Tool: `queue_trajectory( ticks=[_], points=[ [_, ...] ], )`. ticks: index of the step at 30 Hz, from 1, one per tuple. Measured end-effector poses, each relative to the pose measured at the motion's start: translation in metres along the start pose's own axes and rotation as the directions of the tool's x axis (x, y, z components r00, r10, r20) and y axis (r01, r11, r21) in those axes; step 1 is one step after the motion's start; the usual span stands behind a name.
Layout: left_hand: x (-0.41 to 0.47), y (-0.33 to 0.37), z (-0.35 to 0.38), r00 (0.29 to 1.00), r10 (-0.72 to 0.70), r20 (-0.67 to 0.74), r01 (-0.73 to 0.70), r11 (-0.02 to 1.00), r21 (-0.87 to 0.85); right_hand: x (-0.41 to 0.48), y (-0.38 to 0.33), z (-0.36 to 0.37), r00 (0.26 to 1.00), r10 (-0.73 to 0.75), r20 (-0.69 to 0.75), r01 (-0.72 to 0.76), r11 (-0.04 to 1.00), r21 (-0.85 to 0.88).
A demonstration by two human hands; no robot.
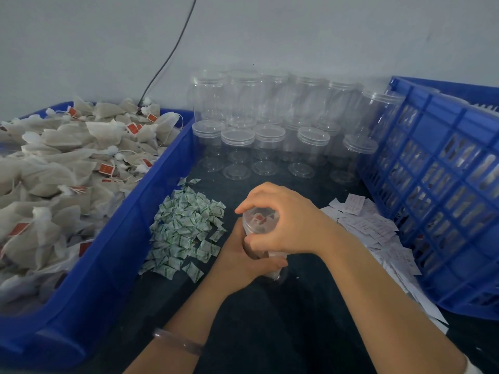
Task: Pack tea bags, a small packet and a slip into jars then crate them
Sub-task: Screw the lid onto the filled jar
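Note:
A clear plastic jar stands on the dark table in the middle, with tea bags and red tags visible inside. My left hand grips the jar's body from the left. My right hand curls over its lid from above, fingers around the rim. Tea bags with red tags fill the blue bin on the left. Small green-and-white packets lie in a heap just left of the jar. White paper slips are scattered to the right. The blue crate stands at the right.
Several empty clear jars with lids are stacked in two layers at the back against the grey wall. A black cable runs down the wall to the bin. A bracelet circles my left wrist.

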State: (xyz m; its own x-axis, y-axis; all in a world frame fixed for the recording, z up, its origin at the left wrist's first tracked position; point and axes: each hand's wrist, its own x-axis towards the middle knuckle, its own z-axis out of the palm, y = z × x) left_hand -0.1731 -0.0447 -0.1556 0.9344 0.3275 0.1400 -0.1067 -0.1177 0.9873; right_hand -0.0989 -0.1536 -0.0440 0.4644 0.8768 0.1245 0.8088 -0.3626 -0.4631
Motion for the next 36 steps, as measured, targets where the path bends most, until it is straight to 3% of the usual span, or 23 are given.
queue_trajectory(
  ticks=[6, 11, 14, 27, 36],
  points=[
    [0.001, -0.002, -0.002, 1.000, 0.005, 0.002, -0.005, 0.999, 0.054, 0.003, 0.004, -0.003, 0.999, -0.036, 0.036, 0.035, 0.999, 0.033],
    [0.002, 0.000, 0.001, 1.000, 0.001, -0.009, 0.000, 0.998, 0.065, 0.000, 0.004, 0.004, 1.000, -0.021, 0.004, 0.021, 0.998, -0.060],
    [0.000, 0.003, 0.005, 0.998, 0.041, -0.051, -0.039, 0.999, 0.035, -0.001, 0.005, 0.003, 1.000, -0.002, 0.002, 0.002, 1.000, -0.004],
    [0.004, -0.001, 0.005, 0.995, 0.038, -0.090, -0.039, 0.999, -0.010, 0.003, -0.005, 0.018, 0.976, 0.131, -0.173, -0.133, 0.991, -0.003],
    [0.006, -0.002, -0.001, 1.000, 0.012, -0.013, -0.012, 1.000, -0.004, -0.004, 0.004, 0.012, 0.987, 0.012, -0.157, -0.007, 0.999, 0.031]
  ],
)
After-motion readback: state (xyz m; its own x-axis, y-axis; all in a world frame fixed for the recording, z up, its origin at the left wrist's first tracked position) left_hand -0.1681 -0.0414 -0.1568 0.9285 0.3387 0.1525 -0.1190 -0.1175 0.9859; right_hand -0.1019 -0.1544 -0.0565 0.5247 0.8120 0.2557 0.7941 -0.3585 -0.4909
